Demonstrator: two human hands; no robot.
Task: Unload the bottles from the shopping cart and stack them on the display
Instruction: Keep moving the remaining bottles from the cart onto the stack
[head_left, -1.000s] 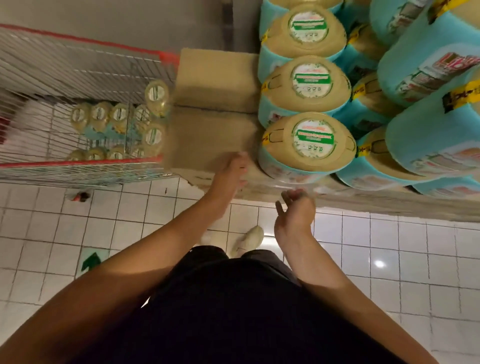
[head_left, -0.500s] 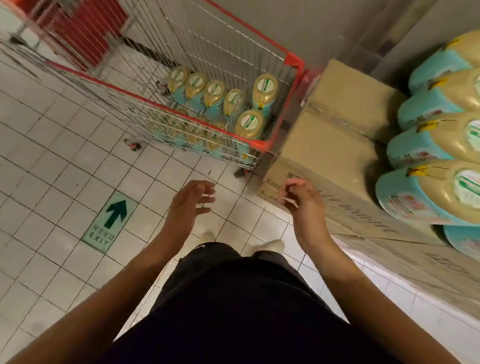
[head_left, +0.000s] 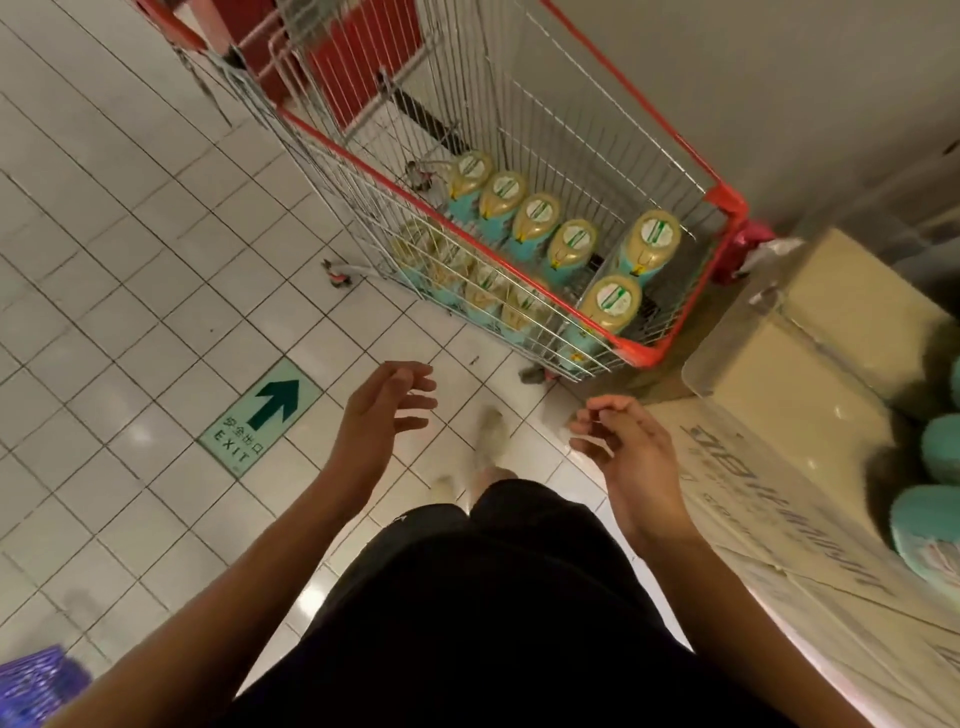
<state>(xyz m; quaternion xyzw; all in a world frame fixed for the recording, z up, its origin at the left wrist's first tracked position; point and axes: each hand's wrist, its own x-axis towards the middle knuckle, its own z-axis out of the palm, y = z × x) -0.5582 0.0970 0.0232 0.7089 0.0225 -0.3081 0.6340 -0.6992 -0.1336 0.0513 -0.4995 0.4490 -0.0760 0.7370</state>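
A wire shopping cart (head_left: 670, 127) with red rims stands ahead on the tiled floor. Several teal bottles with beige tops (head_left: 610, 301) stand upright inside it, in rows near its front end. Stacked teal bottles (head_left: 930, 525) lie on the cardboard display (head_left: 779, 488) at the right edge. My left hand (head_left: 387, 402) hovers above the floor, short of the cart, fingers loosely spread and holding nothing. My right hand (head_left: 621, 441) hangs beside the display's edge with fingers loosely curled and nothing in it.
Cardboard boxes (head_left: 852, 312) sit between the cart's front corner and the stacked bottles. A green EXIT arrow sign (head_left: 262, 415) is set in the white floor tiles at left. A purple basket (head_left: 36, 686) shows at the bottom left corner. My feet (head_left: 491, 431) are below the hands.
My view has swung left from the display to the cart. Both hands have left the stacked bottles and now reach toward the cart, holding nothing.
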